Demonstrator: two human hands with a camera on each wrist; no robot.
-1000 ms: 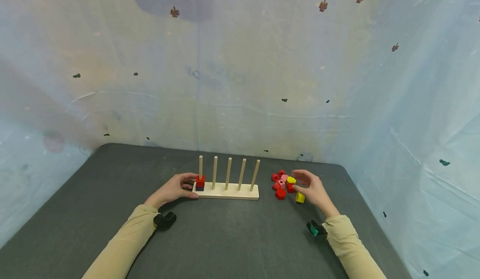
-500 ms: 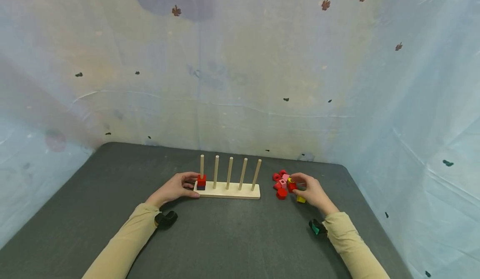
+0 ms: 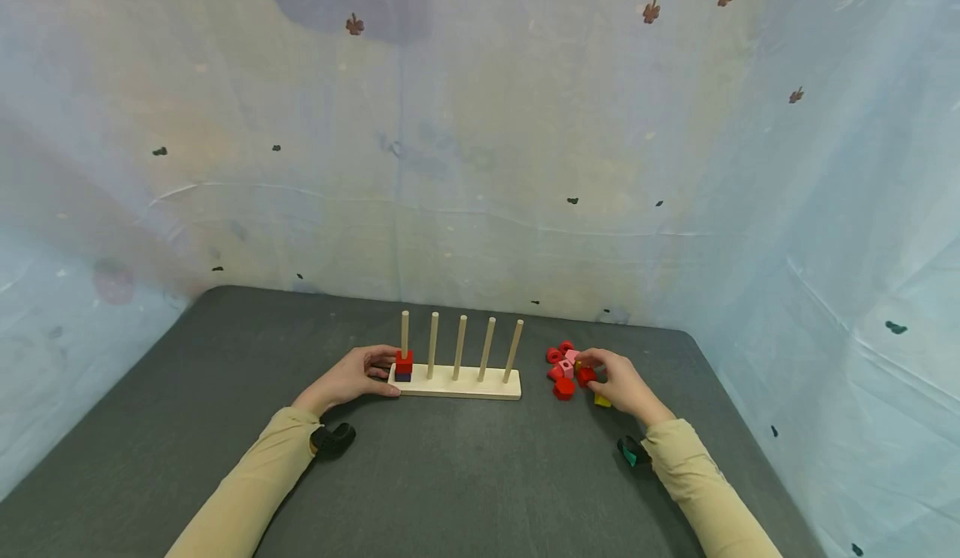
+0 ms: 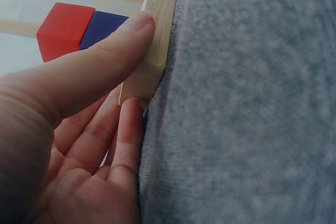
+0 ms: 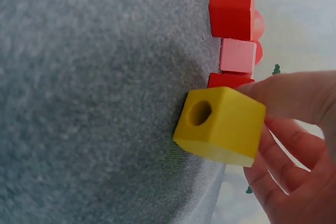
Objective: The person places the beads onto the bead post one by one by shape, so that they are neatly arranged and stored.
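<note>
A pale wooden peg board [image 3: 457, 386] with several upright pegs lies on the table. My left hand [image 3: 354, 379] grips its left end, thumb in front and fingers behind, as the left wrist view also shows. On the leftmost peg a red block [image 4: 63, 32] sits above a dark blue block [image 4: 102, 29]. At the right, my right hand [image 3: 622, 383] pinches a red block [image 3: 587, 377] between thumb and fingers; the fingertips are partly hidden. A yellow block [image 5: 226, 124] with a hole lies just in front of that hand, close to the camera in the right wrist view.
Left of my right hand lies a loose group of red and pink blocks, among them a red hexagonal block [image 3: 564, 388] and a pink block [image 5: 238, 55]. The dark grey table [image 3: 465, 475] ends at a pale hanging sheet [image 3: 480, 166] behind.
My right hand has moved slightly left and its fingers have closed in on the red block, covering more of the yellow ones. The left hand stays on the peg board.
</note>
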